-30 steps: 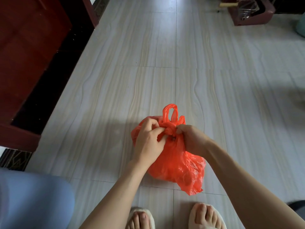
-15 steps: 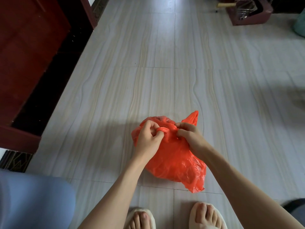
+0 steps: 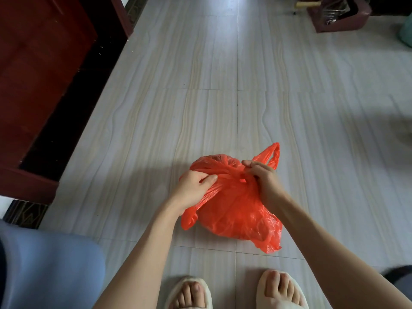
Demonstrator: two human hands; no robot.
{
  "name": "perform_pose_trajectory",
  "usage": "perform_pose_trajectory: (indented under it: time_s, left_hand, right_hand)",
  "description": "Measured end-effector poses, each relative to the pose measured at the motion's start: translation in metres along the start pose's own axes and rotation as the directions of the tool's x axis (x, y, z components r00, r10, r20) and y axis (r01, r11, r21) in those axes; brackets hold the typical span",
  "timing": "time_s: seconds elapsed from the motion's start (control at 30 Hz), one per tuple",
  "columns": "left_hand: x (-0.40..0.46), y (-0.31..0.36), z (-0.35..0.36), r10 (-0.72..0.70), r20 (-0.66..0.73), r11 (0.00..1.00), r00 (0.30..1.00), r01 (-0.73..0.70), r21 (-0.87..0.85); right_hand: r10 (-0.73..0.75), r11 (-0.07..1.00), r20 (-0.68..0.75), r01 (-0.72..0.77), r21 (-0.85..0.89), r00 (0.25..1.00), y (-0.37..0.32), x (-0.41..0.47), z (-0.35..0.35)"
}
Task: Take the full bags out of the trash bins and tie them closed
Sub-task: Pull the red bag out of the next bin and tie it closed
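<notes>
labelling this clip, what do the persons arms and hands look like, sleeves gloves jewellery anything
Both forearms are bare as far as the frame shows, with no sleeve in view. The left hand and the right hand wear no gloves, and no ring, watch or bracelet shows on the visible sides. The nails look short and unpainted.

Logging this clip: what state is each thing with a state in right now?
Red bag: on the floor, full, handles crossed at its mouth, knot not yet tight.
Left hand: grips one handle strip.
Right hand: pinches the other handle by the knot.
Red door: cannot tell if shut.
</notes>
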State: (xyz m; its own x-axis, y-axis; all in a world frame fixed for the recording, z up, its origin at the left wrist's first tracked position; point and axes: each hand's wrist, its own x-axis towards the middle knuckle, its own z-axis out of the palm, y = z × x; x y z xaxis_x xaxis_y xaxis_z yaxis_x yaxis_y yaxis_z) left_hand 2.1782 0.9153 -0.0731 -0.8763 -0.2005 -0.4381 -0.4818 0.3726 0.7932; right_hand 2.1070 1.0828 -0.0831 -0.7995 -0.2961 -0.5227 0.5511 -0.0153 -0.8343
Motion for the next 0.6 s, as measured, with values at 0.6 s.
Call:
perform_pose_trajectory:
  time_s: [0.6]
  left_hand:
    - [-0.038, -0.050, -0.017, -0.236, 0.052, 0.896, 0.970, 0.238, -0.376]
  right_hand:
    - [0.046, 0.998, -0.560, -0.066, -0.016, 0.827, 0.015, 0.011, -0.034]
